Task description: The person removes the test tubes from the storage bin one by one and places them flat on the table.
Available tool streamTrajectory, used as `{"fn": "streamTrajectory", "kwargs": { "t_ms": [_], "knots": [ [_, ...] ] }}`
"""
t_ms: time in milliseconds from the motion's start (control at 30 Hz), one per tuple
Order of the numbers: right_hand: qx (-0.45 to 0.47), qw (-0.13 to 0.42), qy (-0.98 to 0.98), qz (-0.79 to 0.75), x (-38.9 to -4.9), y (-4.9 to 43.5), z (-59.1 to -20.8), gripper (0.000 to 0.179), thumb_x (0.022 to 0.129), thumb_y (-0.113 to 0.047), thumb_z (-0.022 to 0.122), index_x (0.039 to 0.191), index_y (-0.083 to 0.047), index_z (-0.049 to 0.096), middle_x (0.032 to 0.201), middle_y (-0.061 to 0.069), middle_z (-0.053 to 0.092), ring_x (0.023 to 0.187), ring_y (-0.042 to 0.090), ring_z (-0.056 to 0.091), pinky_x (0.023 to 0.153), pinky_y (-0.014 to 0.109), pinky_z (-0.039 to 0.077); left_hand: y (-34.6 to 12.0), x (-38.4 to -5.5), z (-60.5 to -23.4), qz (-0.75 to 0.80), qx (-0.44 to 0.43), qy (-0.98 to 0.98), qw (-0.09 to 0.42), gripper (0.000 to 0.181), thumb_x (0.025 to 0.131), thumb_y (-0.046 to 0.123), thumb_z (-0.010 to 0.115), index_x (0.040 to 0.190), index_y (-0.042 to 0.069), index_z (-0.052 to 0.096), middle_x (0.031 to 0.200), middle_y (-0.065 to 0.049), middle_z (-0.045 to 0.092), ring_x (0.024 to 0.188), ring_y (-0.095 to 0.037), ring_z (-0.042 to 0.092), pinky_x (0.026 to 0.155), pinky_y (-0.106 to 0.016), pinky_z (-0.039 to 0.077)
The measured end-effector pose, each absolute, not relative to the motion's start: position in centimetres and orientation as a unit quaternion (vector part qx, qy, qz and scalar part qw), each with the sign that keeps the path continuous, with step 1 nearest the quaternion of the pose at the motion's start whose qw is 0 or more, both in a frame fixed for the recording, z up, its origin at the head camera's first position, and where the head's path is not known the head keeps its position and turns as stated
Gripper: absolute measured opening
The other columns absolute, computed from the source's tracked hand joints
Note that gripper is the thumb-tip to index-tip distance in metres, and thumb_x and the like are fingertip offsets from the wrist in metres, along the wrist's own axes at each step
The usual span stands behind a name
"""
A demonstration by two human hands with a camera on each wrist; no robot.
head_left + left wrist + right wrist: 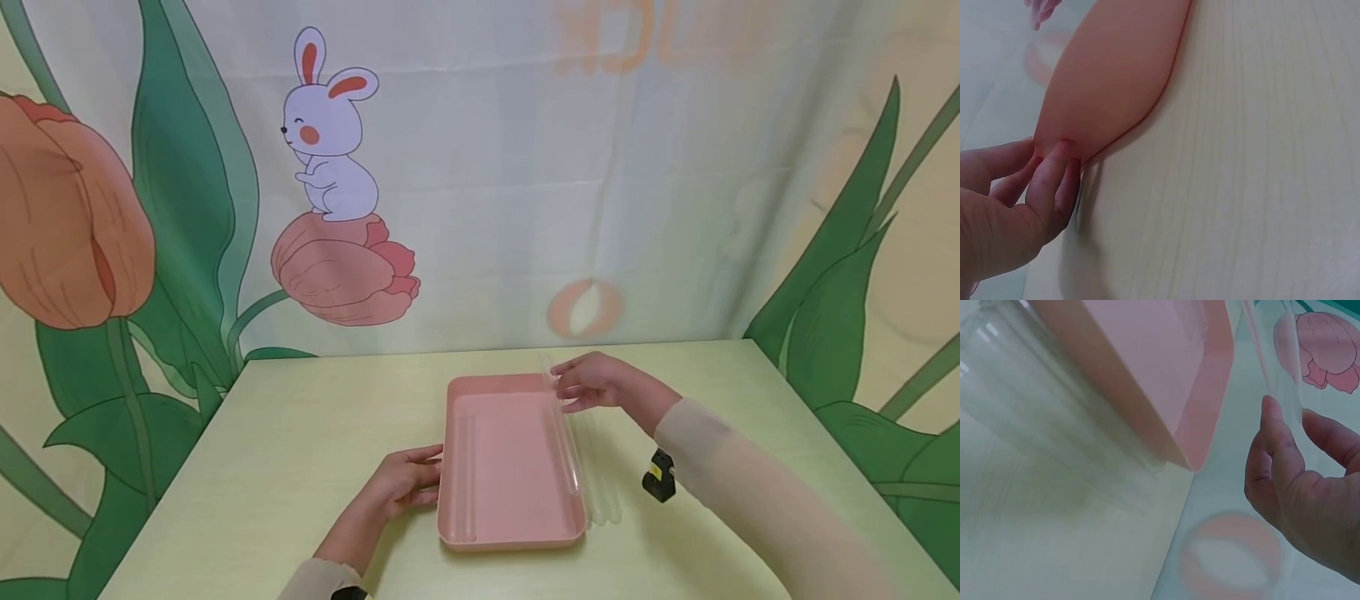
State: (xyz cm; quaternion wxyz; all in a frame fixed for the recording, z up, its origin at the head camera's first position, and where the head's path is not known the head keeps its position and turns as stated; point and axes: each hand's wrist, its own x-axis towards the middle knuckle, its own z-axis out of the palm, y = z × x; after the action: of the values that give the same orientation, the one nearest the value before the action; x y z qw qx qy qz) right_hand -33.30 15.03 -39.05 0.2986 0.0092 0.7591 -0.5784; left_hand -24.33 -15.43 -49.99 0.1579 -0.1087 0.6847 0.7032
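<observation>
A pink rectangular tray [521, 467] lies on the table, one long side towards each hand. My left hand [408, 482] touches its left outer wall; in the left wrist view the fingertips [1060, 150] rest against the wall near the bottom edge. My right hand [592, 382] pinches a clear tube [1282, 356] near its far end. That tube slants over the tray's right edge, its near end low by the right wall. Inside the tray, clear tubing [465, 475] lies along the left wall; whether one piece or two I cannot tell.
More clear tubes [1054, 406] lie on the pale wood-grain table [300, 450], close beside the tray's right wall. A printed curtain [487, 192] with a rabbit and flowers hangs behind the table. A black wrist device [660, 477] shows beneath the right sleeve.
</observation>
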Motion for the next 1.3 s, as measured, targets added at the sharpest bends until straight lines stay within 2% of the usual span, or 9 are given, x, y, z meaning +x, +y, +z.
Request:
{"fn": "streamTrajectory", "kwargs": {
  "t_ms": [133, 300, 533, 667, 833, 1100, 1300],
  "knots": [
    [0.013, 0.300, 0.763, -0.572, -33.3, 16.2, -39.4, 0.056, 0.096, 0.000, 0.052, 0.148, 0.006, 0.033, 0.142, 0.025, 0.045, 0.078, 0.007, 0.060, 0.069, 0.025, 0.060, -15.4, -24.2, -49.9, 0.707, -0.103, 0.682, 0.155, 0.046, 0.092, -0.004, 0.060, 0.137, -0.007, 0.051, 0.122, -0.026, 0.066, 0.086, -0.019, 0.070, 0.067, -0.034, 0.062],
    [0.009, 0.298, 0.762, -0.575, -33.3, 17.4, -40.0, 0.058, 0.096, 0.001, 0.050, 0.149, 0.008, 0.030, 0.149, 0.029, 0.039, 0.077, 0.005, 0.059, 0.071, 0.025, 0.060, -15.4, -24.2, -49.9, 0.706, -0.099, 0.684, 0.157, 0.047, 0.092, -0.004, 0.060, 0.138, -0.007, 0.051, 0.125, -0.027, 0.064, 0.087, -0.019, 0.070, 0.067, -0.034, 0.062],
    [0.015, 0.293, 0.766, -0.572, -33.3, 18.9, -40.3, 0.057, 0.097, 0.000, 0.052, 0.148, 0.010, 0.030, 0.125, 0.017, 0.054, 0.082, 0.008, 0.059, 0.073, 0.027, 0.061, -15.5, -24.1, -50.0, 0.703, -0.095, 0.687, 0.157, 0.047, 0.093, -0.003, 0.060, 0.138, -0.007, 0.050, 0.125, -0.027, 0.064, 0.088, -0.019, 0.070, 0.068, -0.034, 0.062],
    [0.022, 0.289, 0.769, -0.570, -33.3, 19.7, -40.6, 0.057, 0.097, 0.000, 0.051, 0.148, 0.011, 0.029, 0.125, 0.018, 0.055, 0.081, 0.008, 0.059, 0.073, 0.027, 0.061, -15.5, -24.2, -50.1, 0.703, -0.097, 0.687, 0.157, 0.047, 0.093, -0.003, 0.059, 0.139, -0.007, 0.050, 0.125, -0.026, 0.064, 0.088, -0.019, 0.070, 0.069, -0.035, 0.062],
    [0.036, 0.284, 0.773, -0.566, -33.4, 20.6, -41.1, 0.057, 0.097, -0.001, 0.052, 0.148, 0.011, 0.029, 0.116, 0.014, 0.057, 0.077, 0.007, 0.058, 0.072, 0.026, 0.061, -15.5, -24.3, -50.1, 0.705, -0.099, 0.685, 0.157, 0.046, 0.093, -0.003, 0.060, 0.138, -0.007, 0.051, 0.125, -0.027, 0.064, 0.088, -0.019, 0.070, 0.068, -0.035, 0.062],
    [0.042, 0.282, 0.788, -0.545, -33.4, 21.6, -42.0, 0.059, 0.097, -0.001, 0.053, 0.148, 0.012, 0.028, 0.138, 0.027, 0.047, 0.076, 0.006, 0.056, 0.074, 0.027, 0.060, -15.7, -24.2, -50.1, 0.704, -0.093, 0.685, 0.161, 0.047, 0.094, -0.003, 0.057, 0.139, -0.007, 0.049, 0.123, -0.025, 0.066, 0.087, -0.017, 0.069, 0.068, -0.031, 0.061],
    [0.048, 0.281, 0.794, -0.536, -33.5, 22.0, -43.1, 0.058, 0.097, -0.001, 0.054, 0.147, 0.013, 0.029, 0.132, 0.025, 0.052, 0.071, 0.005, 0.056, 0.073, 0.028, 0.060, -15.6, -24.1, -50.1, 0.702, -0.097, 0.687, 0.157, 0.046, 0.094, -0.003, 0.058, 0.139, -0.006, 0.051, 0.124, -0.025, 0.065, 0.088, -0.018, 0.070, 0.068, -0.032, 0.062]
  ]
}}
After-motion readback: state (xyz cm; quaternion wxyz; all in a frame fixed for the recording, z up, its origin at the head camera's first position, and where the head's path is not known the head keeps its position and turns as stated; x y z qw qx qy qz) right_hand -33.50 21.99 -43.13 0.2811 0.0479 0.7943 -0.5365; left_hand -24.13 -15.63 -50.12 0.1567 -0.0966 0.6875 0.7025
